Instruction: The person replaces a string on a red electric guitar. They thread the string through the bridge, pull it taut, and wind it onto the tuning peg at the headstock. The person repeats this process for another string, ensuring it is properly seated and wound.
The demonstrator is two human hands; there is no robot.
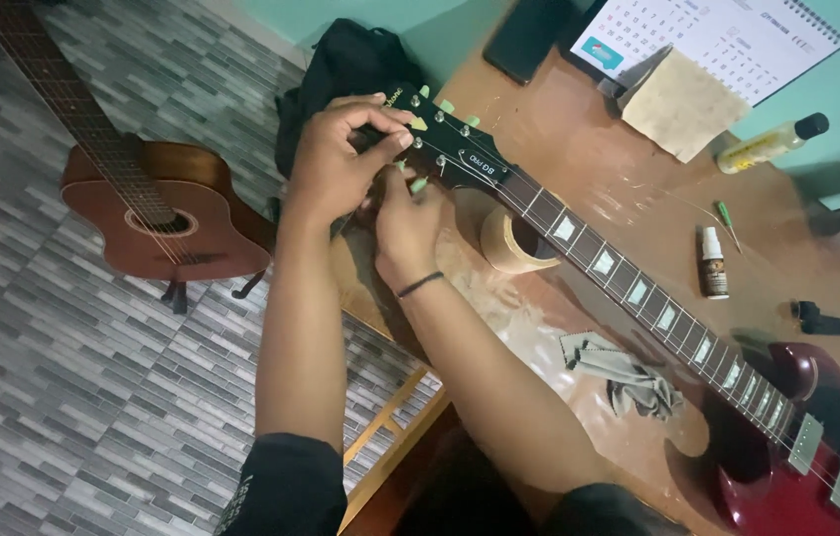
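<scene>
Hands, left (336, 159) and right (405, 223), pinched on headstock (450, 149) pegs over brown table (599, 169), grey-tiled floor (63, 377).

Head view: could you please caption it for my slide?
Both hands work at the headstock of a red electric guitar on a wooden table.

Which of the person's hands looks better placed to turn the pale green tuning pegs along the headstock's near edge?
Probably the right hand: its fingers touch a pale green tuning peg there, while the left hand lies over the black guitar headstock.
</scene>
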